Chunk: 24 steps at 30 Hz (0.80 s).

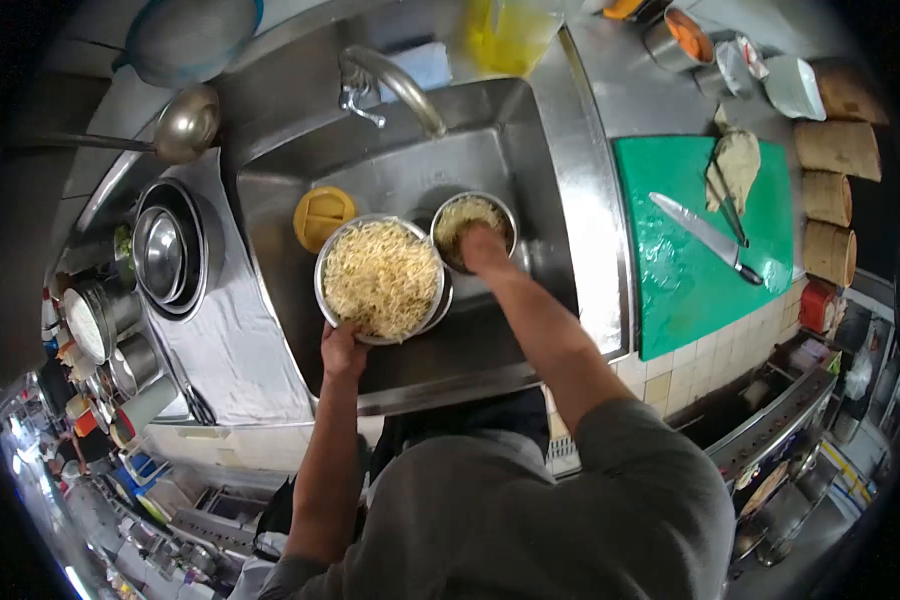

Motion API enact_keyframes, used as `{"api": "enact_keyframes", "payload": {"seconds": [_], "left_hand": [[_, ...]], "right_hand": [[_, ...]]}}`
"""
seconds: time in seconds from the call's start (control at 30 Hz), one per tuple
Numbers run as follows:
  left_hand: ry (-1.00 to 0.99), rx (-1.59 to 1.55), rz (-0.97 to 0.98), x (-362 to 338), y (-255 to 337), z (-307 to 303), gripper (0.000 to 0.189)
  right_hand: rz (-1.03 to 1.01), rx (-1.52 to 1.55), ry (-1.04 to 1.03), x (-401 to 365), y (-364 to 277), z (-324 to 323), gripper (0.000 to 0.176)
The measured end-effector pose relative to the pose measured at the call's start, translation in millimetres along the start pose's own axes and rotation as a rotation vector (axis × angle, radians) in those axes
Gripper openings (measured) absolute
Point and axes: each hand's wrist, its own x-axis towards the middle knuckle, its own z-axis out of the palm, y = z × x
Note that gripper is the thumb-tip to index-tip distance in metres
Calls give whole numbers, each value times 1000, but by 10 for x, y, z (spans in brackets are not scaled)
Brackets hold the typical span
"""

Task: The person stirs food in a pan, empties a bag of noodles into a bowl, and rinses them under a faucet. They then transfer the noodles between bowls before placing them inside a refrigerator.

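hazard: large bowl (319, 285) heaped with pale shreds (380, 275), centre of sink (270, 230), held only at 7 o'clock rim by left hand (342, 350), fingers clamped; tilt spills heap. right hand (482, 245) plunged into small bowl (511, 218) at 2 o'clock; grip not discernible.

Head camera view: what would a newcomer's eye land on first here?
First, the large metal bowl heaped with pale shredded strands, at the middle of the steel sink, its near rim gripped by the left hand. Just right of it, the right hand reaches into a smaller bowl of the same strands. Further right, a bright green cutting board on the counter carries a long knife.
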Motion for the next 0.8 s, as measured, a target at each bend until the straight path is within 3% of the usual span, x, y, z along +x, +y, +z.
{"api": "enact_keyframes", "payload": {"seconds": [0.03,0.17,0.23,0.3,0.33,0.43,0.53,0.57,0.6,0.7,0.8], "left_hand": [[17,312,142,67,-79,-82,48],[-22,25,22,-14,-17,63,49],[30,17,38,17,-76,111,49],[44,27,54,90,-154,78,51],[40,26,52,98,-181,109,51],[93,27,-19,106,-246,255,51],[156,-43,-8,90,-330,370,48],[149,-44,-12,97,-345,396,48],[155,-5,-10,102,-353,403,47],[76,33,-6,264,-317,336,49],[-34,74,7,359,-244,337,52]], "right_hand": [[39,52,-19,-9,-47,-111,31],[-12,202,63,-676,-310,-1239,37],[-65,297,105,-882,-440,-1280,43],[-338,459,106,-984,-643,-1139,72],[-335,456,108,-1079,-751,-1125,72],[-266,293,-32,-1170,-950,-1099,113],[-221,93,-9,-1207,-1070,-1085,108],[-193,34,151,-1138,-1110,-870,89],[-183,36,154,-1057,-1127,-699,89],[-162,165,362,-927,-1121,-567,51],[-184,244,294,-799,-1059,-620,47]]}}
